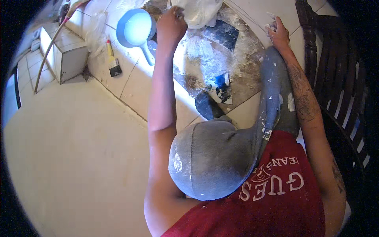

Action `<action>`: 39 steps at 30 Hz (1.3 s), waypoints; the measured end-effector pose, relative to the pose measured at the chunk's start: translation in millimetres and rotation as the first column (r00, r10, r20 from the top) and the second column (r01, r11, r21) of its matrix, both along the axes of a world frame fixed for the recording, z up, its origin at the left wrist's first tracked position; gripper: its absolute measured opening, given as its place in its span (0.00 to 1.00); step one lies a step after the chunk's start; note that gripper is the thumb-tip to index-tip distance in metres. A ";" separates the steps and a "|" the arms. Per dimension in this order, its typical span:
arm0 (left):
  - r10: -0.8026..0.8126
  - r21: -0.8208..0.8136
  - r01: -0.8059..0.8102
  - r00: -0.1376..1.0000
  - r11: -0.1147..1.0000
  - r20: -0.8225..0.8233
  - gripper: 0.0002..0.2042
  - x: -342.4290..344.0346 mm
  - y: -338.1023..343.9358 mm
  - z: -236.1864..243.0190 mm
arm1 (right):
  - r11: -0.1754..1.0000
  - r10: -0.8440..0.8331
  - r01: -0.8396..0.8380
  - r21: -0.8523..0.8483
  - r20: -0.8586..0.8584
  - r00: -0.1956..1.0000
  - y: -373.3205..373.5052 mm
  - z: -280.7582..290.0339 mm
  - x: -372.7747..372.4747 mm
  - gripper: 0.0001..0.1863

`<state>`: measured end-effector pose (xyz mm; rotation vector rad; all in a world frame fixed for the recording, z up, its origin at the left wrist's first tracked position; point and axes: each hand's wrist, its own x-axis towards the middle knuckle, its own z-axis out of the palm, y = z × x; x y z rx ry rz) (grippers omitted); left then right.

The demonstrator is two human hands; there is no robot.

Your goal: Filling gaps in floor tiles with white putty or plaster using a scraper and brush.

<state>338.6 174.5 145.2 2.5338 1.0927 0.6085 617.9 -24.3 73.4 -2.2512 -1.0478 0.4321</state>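
My left hand (171,24) is closed at the top of the view, beside a white plastic bag (199,12). Its fingertips are partly hidden, so what they hold does not show. Just left of it stands a light blue dipper (136,28) with pale milky liquid inside, its handle pointing toward me. My right hand (279,34) is past my bent right knee, with white paste on its fingers. Those fingers are apart and hold nothing that I can see. Between the arms lies a dirty board (246,51) smeared with white powder or paste.
On the board are a black flat piece (226,35) and a blue, white and black piece (221,89). A paintbrush (112,59) with black bristles lies on the tiles at left. A dark slatted wooden chair (335,67) stands close on the right. A pale wall surface (75,150) fills the lower left.
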 end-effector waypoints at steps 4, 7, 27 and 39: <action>-0.226 -0.134 0.221 0.974 0.966 -0.024 0.12 37.4 38.3 -38.6 | 0.999 -0.051 0.049 -0.018 -0.137 0.989 -2.4 7.9 -0.4 0.27; -0.306 -0.206 0.272 0.940 0.940 -0.153 0.13 53.8 47.0 -64.5 | 0.999 0.003 0.000 -0.042 0.074 0.997 0.7 7.8 -7.4 0.30; -0.046 -0.129 0.006 0.949 0.992 -0.313 0.09 63.9 28.4 -68.6 | 0.999 0.039 -0.038 -0.015 0.054 0.998 -8.2 -23.0 20.9 0.30; -0.121 -0.368 -0.007 0.938 0.930 -0.324 0.10 74.1 59.7 -90.3 | 0.997 -0.029 0.028 -0.067 -0.021 0.999 -6.4 -10.7 15.3 0.29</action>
